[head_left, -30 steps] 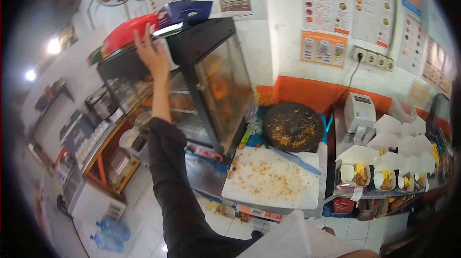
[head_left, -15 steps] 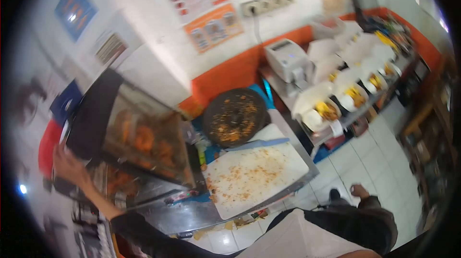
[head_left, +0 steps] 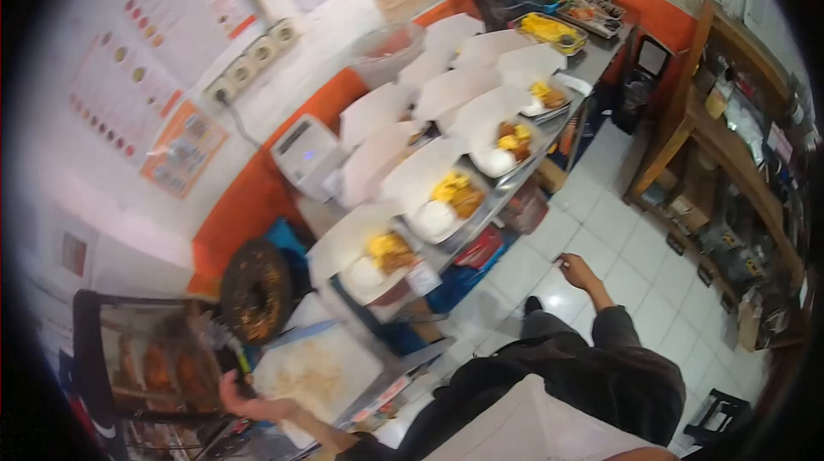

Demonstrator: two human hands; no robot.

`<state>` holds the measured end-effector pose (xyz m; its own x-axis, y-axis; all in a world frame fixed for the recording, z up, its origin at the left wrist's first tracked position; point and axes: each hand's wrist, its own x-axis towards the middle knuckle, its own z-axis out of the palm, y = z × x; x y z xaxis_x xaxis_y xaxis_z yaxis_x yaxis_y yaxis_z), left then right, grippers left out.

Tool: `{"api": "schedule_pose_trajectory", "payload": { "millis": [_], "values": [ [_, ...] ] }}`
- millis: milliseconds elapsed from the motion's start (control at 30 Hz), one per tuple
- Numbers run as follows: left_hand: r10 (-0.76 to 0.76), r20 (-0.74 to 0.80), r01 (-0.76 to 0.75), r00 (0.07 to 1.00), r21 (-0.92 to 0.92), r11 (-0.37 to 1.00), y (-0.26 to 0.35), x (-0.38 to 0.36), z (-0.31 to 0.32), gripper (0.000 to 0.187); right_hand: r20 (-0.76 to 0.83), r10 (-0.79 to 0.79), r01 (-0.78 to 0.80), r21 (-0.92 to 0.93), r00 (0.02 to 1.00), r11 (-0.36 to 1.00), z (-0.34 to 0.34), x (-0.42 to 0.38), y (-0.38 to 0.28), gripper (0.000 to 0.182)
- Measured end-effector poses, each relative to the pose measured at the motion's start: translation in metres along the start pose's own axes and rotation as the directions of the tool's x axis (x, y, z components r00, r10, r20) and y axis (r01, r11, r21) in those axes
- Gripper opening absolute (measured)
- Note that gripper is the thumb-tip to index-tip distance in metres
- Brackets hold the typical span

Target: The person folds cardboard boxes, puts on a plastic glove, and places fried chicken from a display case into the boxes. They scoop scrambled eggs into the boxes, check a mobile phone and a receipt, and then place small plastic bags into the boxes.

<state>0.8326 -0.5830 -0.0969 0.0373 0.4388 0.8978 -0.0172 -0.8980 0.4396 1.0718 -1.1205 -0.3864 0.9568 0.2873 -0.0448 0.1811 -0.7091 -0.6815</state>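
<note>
My left hand point(head_left: 249, 401) is beside the glass-fronted food case point(head_left: 146, 358), over the left edge of the white cutting board point(head_left: 322, 366). Its fingers are apart, and I see nothing held in it. Golden-brown fried pieces show behind the case's glass. Over the tiled floor to the right hangs my right hand point(head_left: 582, 272), fingers loosely curled with a gap and nothing visible in them. Closest to it on the metal counter are open white food boxes point(head_left: 446, 208), several of them holding a white rice mound, yellow pieces and brown fried food.
A dark round pan point(head_left: 256, 289) with crumbs stands behind the board. The white printer point(head_left: 305, 156) is against the orange-trimmed wall. A tray of yellow food point(head_left: 554, 30) sits at the counter's far end. Wooden shelves point(head_left: 730, 152) line the right, and a black stool point(head_left: 719, 414) stands below.
My view has swung right toward the food boxes. My left hand has left the far side of the food case and come across near the cutting board. My right hand stays over the floor.
</note>
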Motion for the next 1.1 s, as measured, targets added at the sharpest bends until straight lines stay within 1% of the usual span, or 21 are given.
{"api": "schedule_pose_trajectory", "payload": {
  "millis": [33, 100, 167, 233, 300, 367, 433, 467, 500, 567, 600, 667, 733, 800, 833, 867, 933, 967, 1000, 1067, 1100],
  "values": [
    [-0.017, 0.022, 0.017, 1.0, -0.001, 1.0, 0.012, -0.049, 0.037, 0.046, -0.063, -0.074, 0.071, -0.046, 0.995, 0.996, -0.014, 0.018, 0.008, 0.021],
    [-0.253, 0.188, 0.24, 0.949, 0.091, 0.967, 0.044, -0.124, 0.101, 0.043, -0.123, -0.079, 0.082, 0.015, 0.989, 0.997, -0.052, 0.058, -0.005, 0.018],
    [-0.367, 0.344, 0.41, 0.864, -0.061, 0.91, 0.106, -0.136, 0.158, 0.044, -0.223, -0.204, 0.237, 0.131, 0.953, 0.963, -0.084, 0.101, -0.026, 0.018],
    [-0.271, 0.368, 0.33, 0.89, -0.108, 0.938, 0.106, -0.132, 0.198, 0.045, -0.195, -0.365, 0.398, 0.171, 0.91, 0.901, -0.124, 0.15, -0.07, 0.019],
    [-0.031, 0.483, 0.0, 0.875, 0.064, 0.998, 0.129, -0.092, 0.228, 0.046, -0.219, -0.452, 0.486, 0.138, 0.865, 0.863, -0.142, 0.206, -0.105, 0.016],
    [-0.094, 0.41, 0.148, 0.907, -0.1, 0.984, 0.137, -0.062, 0.268, 0.047, -0.304, -0.673, 0.724, 0.09, 0.674, 0.684, -0.154, 0.27, -0.136, 0.013],
    [-0.104, 0.375, 0.143, 0.921, -0.078, 0.987, 0.139, -0.045, 0.301, 0.049, -0.383, -0.777, 0.839, -0.007, 0.5, 0.544, -0.157, 0.33, -0.168, 0.014],
    [-0.008, 0.368, 0.043, 0.93, -0.087, 0.995, 0.148, -0.04, 0.318, 0.043, -0.386, -0.815, 0.878, -0.027, 0.432, 0.478, -0.164, 0.354, -0.185, 0.011],
    [-0.012, 0.391, 0.046, 0.921, -0.078, 0.996, 0.154, -0.043, 0.332, 0.043, -0.391, -0.845, 0.91, -0.04, 0.366, 0.413, -0.17, 0.374, -0.201, 0.009],
    [-0.059, 0.432, 0.043, 0.9, 0.047, 0.998, 0.161, -0.048, 0.365, 0.036, -0.262, -0.899, 0.921, -0.073, 0.352, 0.382, -0.181, 0.411, -0.222, 0.007],
    [-0.02, 0.419, 0.023, 0.908, -0.002, 1.0, 0.156, -0.057, 0.381, 0.02, -0.249, -0.897, 0.919, -0.055, 0.366, 0.391, -0.192, 0.427, -0.226, 0.007],
    [-0.076, 0.402, 0.058, 0.913, 0.057, 0.997, 0.166, -0.075, 0.417, 0.016, 0.031, -0.894, 0.881, -0.191, 0.447, 0.433, -0.229, 0.463, -0.239, 0.009],
    [-0.124, 0.389, 0.116, 0.913, 0.044, 0.992, 0.173, -0.084, 0.44, 0.022, -0.016, -0.926, 0.872, -0.332, 0.377, 0.361, -0.249, 0.515, -0.238, 0.012],
    [-0.147, 0.412, 0.096, 0.899, 0.141, 0.985, 0.169, -0.095, 0.447, 0.021, -0.133, -0.946, 0.91, -0.261, 0.296, 0.321, -0.264, 0.567, -0.248, 0.017],
    [-0.161, 0.441, 0.071, 0.883, 0.214, 0.974, 0.169, -0.097, 0.451, 0.021, -0.108, -0.924, 0.895, -0.23, 0.366, 0.381, -0.27, 0.589, -0.26, 0.017],
    [-0.064, 0.467, -0.076, 0.882, 0.274, 0.959, 0.17, -0.095, 0.454, 0.021, -0.077, -0.901, 0.881, -0.194, 0.426, 0.433, -0.273, 0.61, -0.274, 0.017],
    [-0.155, 0.417, 0.009, 0.896, 0.332, 0.943, 0.181, -0.098, 0.457, 0.02, -0.124, -0.925, 0.923, -0.102, 0.359, 0.371, -0.248, 0.671, -0.296, 0.015],
    [-0.217, 0.401, 0.086, 0.89, 0.319, 0.944, 0.189, -0.1, 0.457, 0.02, -0.051, -0.923, 0.92, -0.083, 0.381, 0.384, -0.23, 0.69, -0.31, 0.014],
    [-0.281, 0.344, 0.113, 0.896, 0.436, 0.893, 0.197, -0.101, 0.454, 0.019, 0.02, -0.916, 0.914, -0.075, 0.4, 0.398, -0.21, 0.707, -0.322, 0.013],
    [-0.347, 0.229, 0.195, 0.909, 0.504, 0.841, 0.21, -0.11, 0.441, 0.018, 0.194, -0.917, 0.937, -0.023, 0.347, 0.35, -0.161, 0.732, -0.337, 0.014],
    [-0.4, 0.163, 0.266, 0.902, 0.519, 0.812, 0.215, -0.118, 0.432, 0.017, 0.384, -0.837, 0.916, -0.072, 0.39, 0.394, -0.142, 0.738, -0.343, 0.018]
  ]
}}
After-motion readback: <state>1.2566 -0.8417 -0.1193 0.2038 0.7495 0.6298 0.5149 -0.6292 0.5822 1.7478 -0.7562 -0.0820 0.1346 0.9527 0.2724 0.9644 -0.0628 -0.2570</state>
